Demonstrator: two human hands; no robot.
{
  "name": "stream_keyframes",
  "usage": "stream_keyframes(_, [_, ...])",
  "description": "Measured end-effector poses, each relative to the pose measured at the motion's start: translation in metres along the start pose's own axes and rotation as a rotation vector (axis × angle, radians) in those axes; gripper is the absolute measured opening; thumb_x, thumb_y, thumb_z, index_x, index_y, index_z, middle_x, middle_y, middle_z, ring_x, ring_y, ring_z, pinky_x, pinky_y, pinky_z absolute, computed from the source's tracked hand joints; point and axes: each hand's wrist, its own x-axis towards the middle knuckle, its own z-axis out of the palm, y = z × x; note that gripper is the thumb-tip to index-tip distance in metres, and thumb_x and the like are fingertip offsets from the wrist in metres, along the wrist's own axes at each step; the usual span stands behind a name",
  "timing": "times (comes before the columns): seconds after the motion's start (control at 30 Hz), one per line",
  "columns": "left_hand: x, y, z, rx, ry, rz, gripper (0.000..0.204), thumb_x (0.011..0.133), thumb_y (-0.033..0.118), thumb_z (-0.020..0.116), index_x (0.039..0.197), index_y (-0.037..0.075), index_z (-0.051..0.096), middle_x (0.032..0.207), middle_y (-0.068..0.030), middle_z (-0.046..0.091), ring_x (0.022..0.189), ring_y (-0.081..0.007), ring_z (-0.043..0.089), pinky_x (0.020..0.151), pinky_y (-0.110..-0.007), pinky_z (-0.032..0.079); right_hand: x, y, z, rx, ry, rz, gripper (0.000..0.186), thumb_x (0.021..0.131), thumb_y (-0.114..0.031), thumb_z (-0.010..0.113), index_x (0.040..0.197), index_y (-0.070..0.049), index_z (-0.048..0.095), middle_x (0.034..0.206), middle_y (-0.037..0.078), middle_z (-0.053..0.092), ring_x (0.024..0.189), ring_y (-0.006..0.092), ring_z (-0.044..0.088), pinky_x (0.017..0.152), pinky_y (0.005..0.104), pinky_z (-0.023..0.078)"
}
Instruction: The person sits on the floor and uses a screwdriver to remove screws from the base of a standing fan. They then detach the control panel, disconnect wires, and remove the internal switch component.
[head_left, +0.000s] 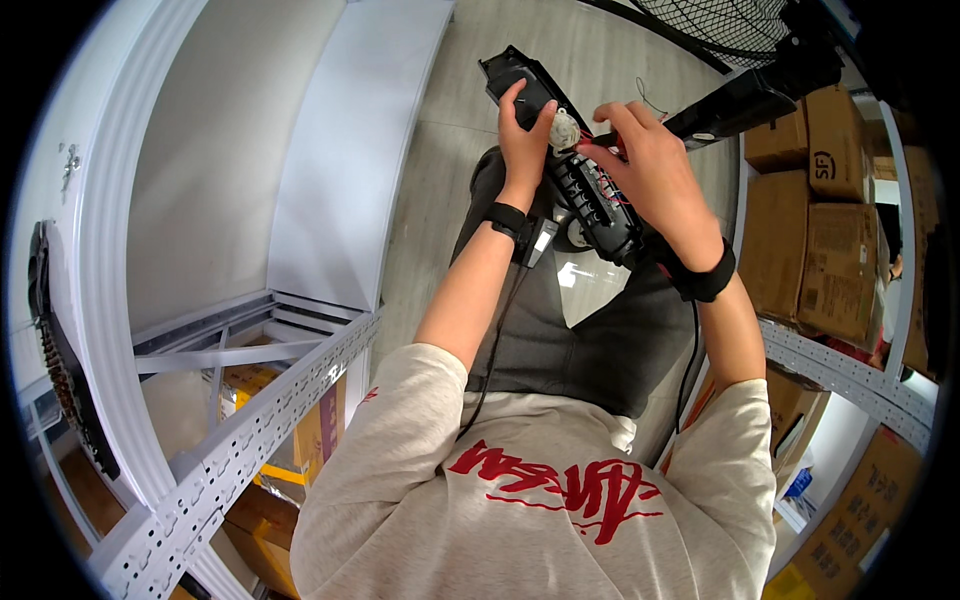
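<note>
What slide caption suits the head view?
Left hand and right hand at a pale round part over a long black housing.

At one o'clock, the left hand [524, 145] holds a black casing [584, 197]; the right hand [645, 165] bends over its red wires [614, 187]. Boxes [836, 257] stand toward three o'clock.

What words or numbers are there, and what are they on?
Shirt: big red lettering, which I won't copy out.
Upper right carton: bold dark letters, not copied either.
Lower right carton: dark characters, also not copied.
Middle right carton: print too small to read.
</note>
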Motion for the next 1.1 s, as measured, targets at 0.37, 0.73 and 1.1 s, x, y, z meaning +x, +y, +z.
stream_keyframes(0.37, [-0.001, 0.0, 0.0, -0.033, -0.013, -0.025, 0.051, 0.083, 0.02, 0.072, 0.127, 0.004, 0.05, 0.125, -0.014, 0.054, 0.114, -0.0256, 0.052, 0.098, -0.036, 0.04, 0.0, -0.003, 0.007, -0.088, 0.003, 0.139, 0.016, 0.08, -0.003, 0.064, 0.095, -0.006, 0.058, 0.088, 0.01, 0.057, 0.08, 0.0316, 0.06, 0.068, 0.0392, 0.05])
stream_keyframes(0.73, [0.0, -0.008, 0.001, -0.011, -0.008, -0.009, 0.053, 0.082, 0.021, 0.072, 0.127, 0.004, 0.05, 0.126, -0.0143, 0.054, 0.114, -0.0256, 0.052, 0.098, -0.036, 0.041, 0.0, 0.003, 0.008, -0.103, 0.047, 0.021, 0.019, 0.082, -0.007, 0.064, 0.1, -0.008, 0.059, 0.091, 0.011, 0.058, 0.075, 0.0319, 0.062, 0.064, 0.04, 0.051])
stream_keyframes(1.1, [-0.002, 0.004, 0.002, -0.011, -0.015, 0.004, 0.052, 0.083, 0.018, 0.072, 0.127, 0.004, 0.05, 0.125, -0.0143, 0.054, 0.111, -0.0241, 0.054, 0.096, -0.035, 0.042, 0.001, 0.003, 0.004, 0.058, 0.038, -0.028, 0.027, 0.078, -0.002, 0.067, 0.103, -0.007, 0.058, 0.095, 0.012, 0.057, 0.082, 0.0334, 0.061, 0.07, 0.039, 0.051])
